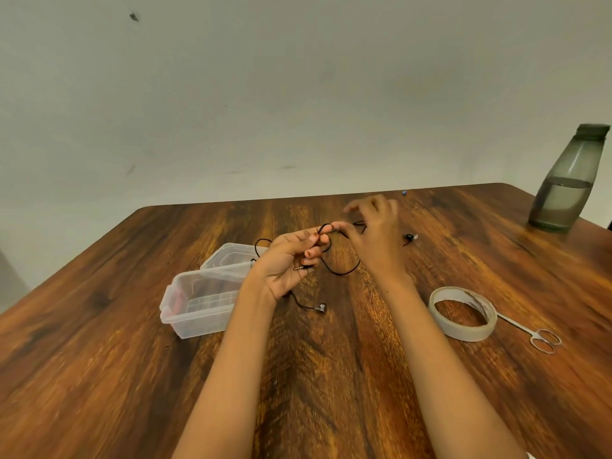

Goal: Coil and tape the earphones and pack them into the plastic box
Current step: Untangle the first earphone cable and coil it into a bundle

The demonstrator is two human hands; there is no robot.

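1. Head view: a pale wall, scuffed in places, fills the upper half and meets the table's far edge at 12 o'clock.
2. The wooden table has rounded far corners at 10 and 2 o'clock. Wide stretches of dark-grained wood show at 7 and 5 o'clock.
3. A smoky grey bottle, part full, stands near the table's edge at 2 o'clock.
4. The plastic box sits open at 9 o'clock of the hands, with its lid touching it on the far side.
5. The left hand is raised above the table, its fingers curled round the earphones.
6. The right hand pinches the same black cable between thumb and forefinger, its other fingers spread and blurred.
7. A tape roll lies flat at 4 o'clock, with scissors just beside it.
8. The jack plug pokes out by the left palm. One earbud hangs at 6 o'clock and the other earbud rests on the wood at 3 o'clock.
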